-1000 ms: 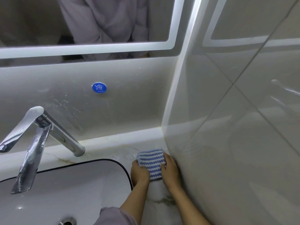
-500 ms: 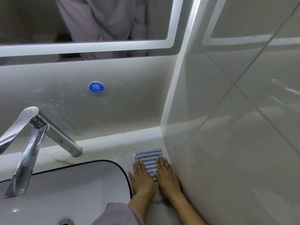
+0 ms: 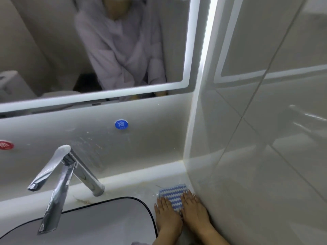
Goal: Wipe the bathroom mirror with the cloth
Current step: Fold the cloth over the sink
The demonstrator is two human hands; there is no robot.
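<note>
Fingers (image 3: 188,198) of the right hand (image 3: 194,210) lie straight and close together, flat on the right part of the cloth (image 3: 172,195); nothing is gripped. Fingers (image 3: 163,203) of the left hand (image 3: 167,214) are likewise straight and slightly spread, their tips on the cloth's left edge and the palm on the counter (image 3: 134,185). Both hands press palm down, side by side, nearly touching. The cloth is a folded pad with blue and white zigzag stripes. It lies flat on the counter in the right rear corner, between the basin (image 3: 99,225) and the side wall (image 3: 265,165), with its far half uncovered. The right hand's outer edge is just beside that wall. The mirror (image 3: 44,50) hangs above on the back wall (image 3: 53,131), well apart from the cloth, with a lit strip (image 3: 106,95) along its lower and right edges. It reflects the person's pale lilac garment. A blue sticker (image 3: 121,124) and a red sticker (image 3: 6,145) sit on the back wall below the mirror. A chrome tap (image 3: 70,174) rises from the counter left of the hands and leans over the basin. Smears and splash marks show on the back wall behind the tap. A wet sheen shows on the counter near the cloth.
</note>
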